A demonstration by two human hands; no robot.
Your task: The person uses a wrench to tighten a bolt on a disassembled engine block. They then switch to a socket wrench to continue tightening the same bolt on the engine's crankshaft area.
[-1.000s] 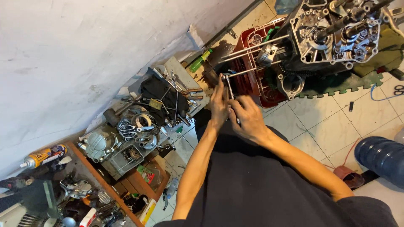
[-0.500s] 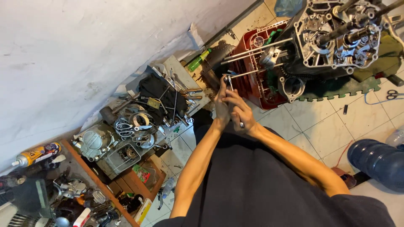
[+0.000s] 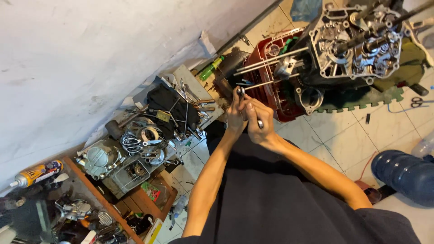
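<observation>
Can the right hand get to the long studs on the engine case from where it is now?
Probably yes. The right hand grips a small metal tool together with the left hand, right beside the studs on the engine case. Nothing lies between them.

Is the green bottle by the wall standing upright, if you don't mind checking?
No, the green bottle lies on its side on the floor beside the wall.

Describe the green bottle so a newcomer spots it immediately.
Start at the grey engine case top right, then the red crate left of it. The green bottle lies beyond the crate near the white wall, the only bright green thing among dark metal parts.
</observation>
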